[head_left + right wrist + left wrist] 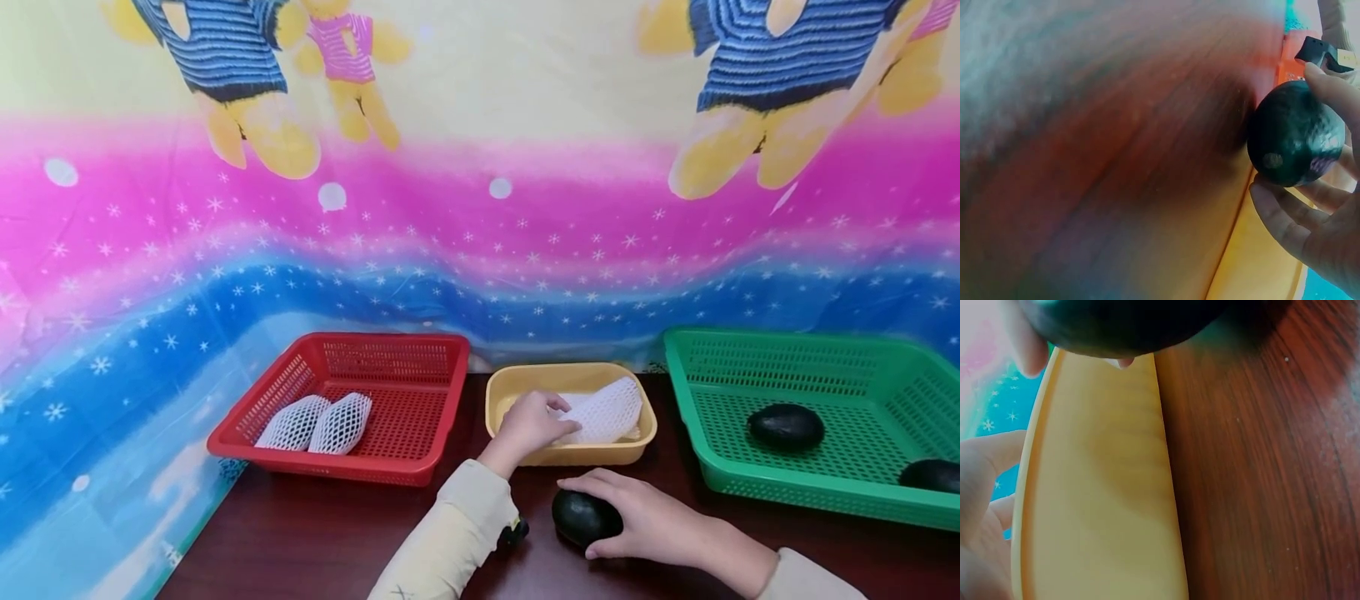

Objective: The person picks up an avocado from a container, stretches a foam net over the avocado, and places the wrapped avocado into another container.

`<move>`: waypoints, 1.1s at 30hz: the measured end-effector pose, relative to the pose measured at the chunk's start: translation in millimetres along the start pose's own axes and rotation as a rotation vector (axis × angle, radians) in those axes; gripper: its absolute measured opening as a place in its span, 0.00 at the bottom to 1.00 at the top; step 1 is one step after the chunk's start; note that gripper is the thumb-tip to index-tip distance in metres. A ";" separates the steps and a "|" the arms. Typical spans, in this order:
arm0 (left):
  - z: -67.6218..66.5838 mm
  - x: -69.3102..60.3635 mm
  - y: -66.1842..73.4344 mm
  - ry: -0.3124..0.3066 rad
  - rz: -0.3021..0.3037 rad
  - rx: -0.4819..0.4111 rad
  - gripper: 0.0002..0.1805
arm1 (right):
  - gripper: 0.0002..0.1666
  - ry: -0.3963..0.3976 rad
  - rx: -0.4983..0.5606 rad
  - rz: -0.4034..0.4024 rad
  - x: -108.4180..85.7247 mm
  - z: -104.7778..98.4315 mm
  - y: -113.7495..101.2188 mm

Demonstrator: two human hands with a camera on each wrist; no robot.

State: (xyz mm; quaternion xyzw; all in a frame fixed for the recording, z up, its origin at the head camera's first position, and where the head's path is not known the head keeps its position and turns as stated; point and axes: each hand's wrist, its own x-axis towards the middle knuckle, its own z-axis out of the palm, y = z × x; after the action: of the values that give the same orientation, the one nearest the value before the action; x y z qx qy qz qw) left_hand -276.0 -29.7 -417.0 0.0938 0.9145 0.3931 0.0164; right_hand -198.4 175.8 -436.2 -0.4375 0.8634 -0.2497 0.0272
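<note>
My right hand [648, 521] grips a dark avocado [587, 517] just above the table, in front of the yellow bin [577, 455]. The right wrist view shows the same avocado [1294, 134] between thumb and fingers, its stem scar visible. My left hand [530, 423] reaches over the bin's left side, thumb and forefinger apart at the edge of a white foam net [611, 410]. In the left wrist view the bin's wall [1104, 475] partly covers the left hand [985, 500], so its contact with the net is hidden.
At the left a red basket [431, 462] contains two avocados in foam nets [341, 423]. A green basket [750, 492] at the right contains bare avocados [787, 427]. The brown table [300, 533] meets a patterned cloth [480, 250] behind.
</note>
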 end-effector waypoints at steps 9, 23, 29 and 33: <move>-12.0 2.1 -3.8 0.065 0.051 -0.105 0.14 | 0.45 -0.054 0.015 0.037 1.3 -3.3 0.2; -23.4 -4.1 -8.9 0.113 0.081 -0.184 0.08 | 0.45 -0.070 0.016 0.066 1.0 -7.0 -1.2; -26.7 -8.5 -10.4 0.122 0.104 -0.220 0.08 | 0.45 -0.054 0.014 0.039 1.9 -6.3 -1.4; -28.6 -12.9 -8.8 0.129 0.106 -0.243 0.08 | 0.45 -0.057 0.021 0.041 2.0 -6.7 -1.5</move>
State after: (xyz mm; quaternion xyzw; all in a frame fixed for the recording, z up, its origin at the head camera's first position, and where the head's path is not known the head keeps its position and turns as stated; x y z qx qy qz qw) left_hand -267.7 -58.5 -404.2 0.1138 0.8531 0.5065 -0.0519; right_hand -200.4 176.2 -429.3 -0.4265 0.8684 -0.2454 0.0614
